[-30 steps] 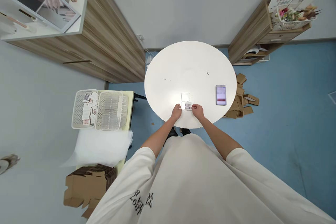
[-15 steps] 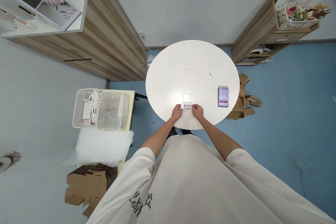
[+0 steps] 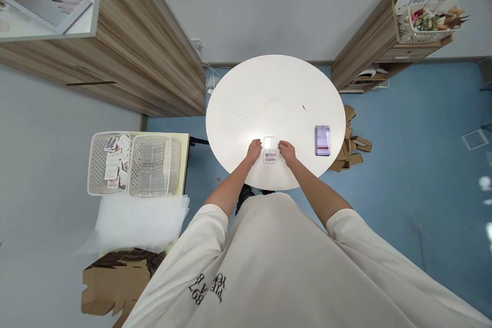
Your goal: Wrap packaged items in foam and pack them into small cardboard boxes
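A small clear plastic case lies unfolded on the white round table in front of me. Its lid is tipped back, away from my body. Two rows of small pieces that look like press-on nails fill the near half. My left hand is beside the lid's left edge, fingers stretched forward, holding nothing visible. On the other side, my right hand has its fingertips close to the lid's right edge. Its fingers are bent and apart; whether they touch the lid is too small to see.
A phone lies at the table's right. Left of the table, white baskets hold cards and clear cases, beside translucent sheets and cardboard boxes. More cardboard lies on the floor at right. Wooden cabinets stand behind.
Both hands have moved forward from the sides of the case's near half to the sides of its raised lid. The right fingers have left the tray's edge. My view has shifted slightly.
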`<state>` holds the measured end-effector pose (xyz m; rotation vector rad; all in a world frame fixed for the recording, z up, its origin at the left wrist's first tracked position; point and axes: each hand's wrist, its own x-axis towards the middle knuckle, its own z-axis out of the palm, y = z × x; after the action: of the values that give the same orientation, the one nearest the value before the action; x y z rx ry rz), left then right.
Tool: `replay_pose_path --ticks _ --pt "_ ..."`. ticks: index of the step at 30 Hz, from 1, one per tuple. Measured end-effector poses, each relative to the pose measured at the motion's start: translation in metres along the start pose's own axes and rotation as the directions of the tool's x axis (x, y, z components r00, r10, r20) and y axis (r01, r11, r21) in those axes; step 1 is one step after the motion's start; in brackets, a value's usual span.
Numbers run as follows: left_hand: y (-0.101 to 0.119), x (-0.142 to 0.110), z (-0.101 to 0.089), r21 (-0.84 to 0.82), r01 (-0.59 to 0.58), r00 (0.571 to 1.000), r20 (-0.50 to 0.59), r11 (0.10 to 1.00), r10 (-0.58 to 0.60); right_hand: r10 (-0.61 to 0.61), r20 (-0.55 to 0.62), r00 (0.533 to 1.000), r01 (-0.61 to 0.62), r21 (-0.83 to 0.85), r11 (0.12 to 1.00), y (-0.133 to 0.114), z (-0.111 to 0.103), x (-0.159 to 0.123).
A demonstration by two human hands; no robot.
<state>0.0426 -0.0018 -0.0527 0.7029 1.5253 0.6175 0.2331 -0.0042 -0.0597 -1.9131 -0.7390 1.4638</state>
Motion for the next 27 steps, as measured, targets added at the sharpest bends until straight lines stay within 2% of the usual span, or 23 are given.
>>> replay_pose_path --ticks 5,11,16,19,24,27 --pt "0.000 0.001 0.001 -0.008 0.016 0.998 0.067 1.000 -0.016 0.018 0.031 0.999 -0.019 0.046 0.999 0.003 0.002 0.000" --pt "0.006 -0.002 0.002 -0.011 0.035 0.996 0.082 0.999 -0.034 0.013 0.046 0.999 -0.014 0.027 1.000 0.005 -0.002 0.000" --pt "0.013 -0.004 -0.001 0.014 0.024 0.994 0.104 1.000 -0.026 -0.011 0.047 0.999 0.011 0.009 1.000 -0.003 -0.003 -0.008" --pt "0.020 -0.008 -0.002 0.058 -0.002 0.995 0.096 0.998 -0.003 -0.034 0.066 0.997 0.033 0.021 0.999 -0.013 -0.003 -0.018" --pt "0.033 -0.021 -0.004 0.087 -0.115 0.990 0.087 0.990 0.108 -0.041 0.095 0.995 0.035 0.057 0.998 -0.032 -0.003 -0.036" --pt "0.035 -0.030 -0.006 0.103 -0.145 0.988 0.069 0.984 0.138 -0.040 0.106 0.994 0.034 0.064 0.997 -0.036 -0.004 -0.045"
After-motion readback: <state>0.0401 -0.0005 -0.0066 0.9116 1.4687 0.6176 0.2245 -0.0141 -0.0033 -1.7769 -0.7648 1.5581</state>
